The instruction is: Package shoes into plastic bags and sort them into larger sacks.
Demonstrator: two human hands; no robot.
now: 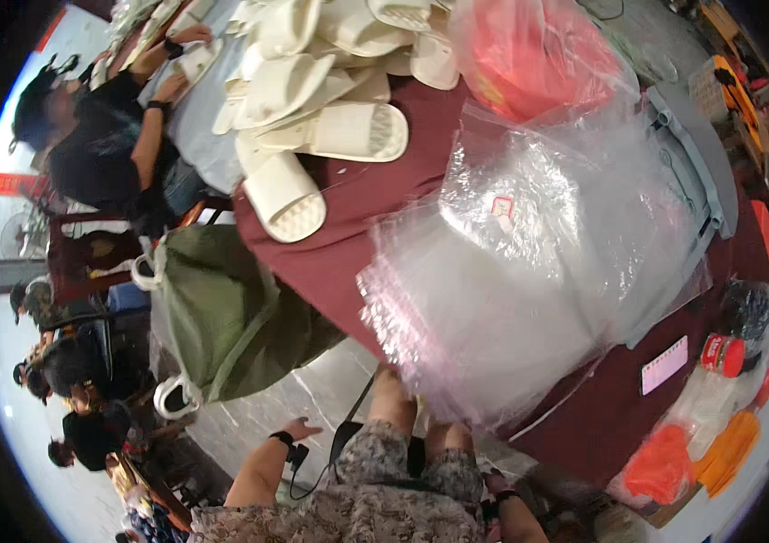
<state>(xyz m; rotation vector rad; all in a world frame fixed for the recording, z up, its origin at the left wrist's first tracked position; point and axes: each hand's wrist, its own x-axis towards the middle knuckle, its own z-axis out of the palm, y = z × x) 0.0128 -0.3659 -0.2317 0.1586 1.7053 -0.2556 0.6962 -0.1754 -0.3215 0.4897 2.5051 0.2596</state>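
Below, near the picture's lower edge, the left hand [298,427] is seen off the worktop [348,244], fingers spread and slack, nothing held in its grip; a dark band is worn on the wrist and a thin dark cord hangs just beside it. Of the right hand, only the wrist with a dark band shows at the lower edge — whether its grip is open or closed cannot be told, as the hand itself is hidden beneath the stack of clear plastic bags [511,299].

That stack is the thing nearest both hands: a loose fan of transparent bags with pink-tinted edges, laid on the maroon-covered worktop and overhanging its near edge above the person's patterned lap. A small red-and-white label is stuck on the top bag.

Further up the worktop a heap of cream slippers [330,100] is piled, one slipper lying sole-up near the left edge. A red item in a clear bag [529,50] lies beside the heap. Grey folded cloth [687,154] lies along the far right side.

To the right, a pink notepad [665,364] and a red-lidded jar [722,355] are set near each other; orange bags [692,457] lie below them.

A green sack [226,312] hangs off the worktop's left side. Another person [104,136] in dark clothing is seated at upper left, handling a slipper.
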